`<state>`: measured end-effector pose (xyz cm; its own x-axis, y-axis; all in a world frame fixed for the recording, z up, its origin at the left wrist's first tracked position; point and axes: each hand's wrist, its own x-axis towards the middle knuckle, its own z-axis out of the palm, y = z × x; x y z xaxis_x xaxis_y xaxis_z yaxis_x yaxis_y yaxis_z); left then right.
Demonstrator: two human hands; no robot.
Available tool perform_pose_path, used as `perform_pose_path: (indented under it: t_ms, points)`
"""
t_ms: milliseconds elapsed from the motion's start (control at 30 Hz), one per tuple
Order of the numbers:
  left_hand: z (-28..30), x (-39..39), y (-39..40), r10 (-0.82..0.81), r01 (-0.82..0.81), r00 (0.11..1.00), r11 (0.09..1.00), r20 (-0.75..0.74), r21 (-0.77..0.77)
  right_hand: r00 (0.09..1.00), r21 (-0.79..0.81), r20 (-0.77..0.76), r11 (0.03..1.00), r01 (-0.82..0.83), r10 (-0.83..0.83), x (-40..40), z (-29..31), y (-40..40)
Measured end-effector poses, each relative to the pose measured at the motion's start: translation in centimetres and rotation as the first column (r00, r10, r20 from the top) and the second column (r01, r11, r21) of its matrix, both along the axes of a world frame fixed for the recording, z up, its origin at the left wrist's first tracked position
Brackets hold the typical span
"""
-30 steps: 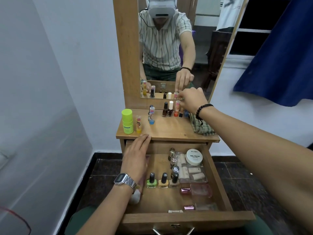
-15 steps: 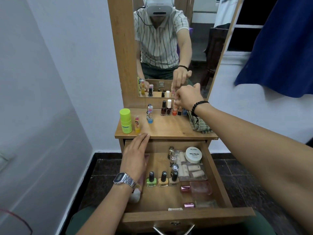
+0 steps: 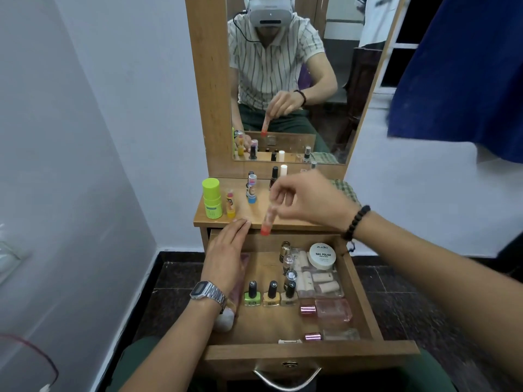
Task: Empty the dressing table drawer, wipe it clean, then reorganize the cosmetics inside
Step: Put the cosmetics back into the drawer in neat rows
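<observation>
right hand (image 3: 308, 198) pinched a motion-blurred, probably lip-balm tube (image 3: 268, 219) red end down over the dressing table top (image 3: 254, 215), above the open drawer (image 3: 283, 323) where left hand (image 3: 226, 256) lay flat beside nail polish bottles (image 3: 270, 295).

right hand (image 3: 308, 199) pinching pink tube (image 3: 268, 219), above open drawer (image 3: 311, 350)

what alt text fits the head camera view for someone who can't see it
A right hand holds a small pink tube with a red end over the open drawer of a dressing table, while the left hand rests flat inside it. Nail polish bottles stand in the drawer, more cosmetics on the tabletop below a mirror.
</observation>
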<state>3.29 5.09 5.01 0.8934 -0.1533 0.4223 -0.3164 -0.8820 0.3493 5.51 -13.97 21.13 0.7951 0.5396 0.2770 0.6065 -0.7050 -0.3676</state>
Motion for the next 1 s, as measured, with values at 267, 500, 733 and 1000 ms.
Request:
perform_pose_path:
  t_ms: [267, 500, 733, 1000]
  points:
    - [-0.2, 0.1, 0.1, 0.003, -0.002, 1.000, 1.000, -0.018, 0.023, 0.976, -0.276, -0.218, 0.959, -0.070, 0.008, -0.8, -8.5, 3.2]
    - [0.0, 0.1, 0.1, -0.004, 0.003, 1.000, 1.000, -0.018, -0.010, 0.970, -0.295, -0.244, 0.952, -0.082, 0.008, -0.6, -11.5, 4.2]
    - [-0.2, 0.1, 0.1, -0.002, 0.002, 1.000, 1.000, -0.002, -0.019, 0.972, -0.301, -0.235, 0.950, -0.082, 0.009, -0.6, -12.2, 4.5]
    - [-0.1, 0.1, 0.0, -0.003, 0.003, 1.000, 1.000, -0.022, -0.015, 0.977, -0.320, -0.209, 0.941, -0.112, 0.045, -0.7, -11.8, 4.4]
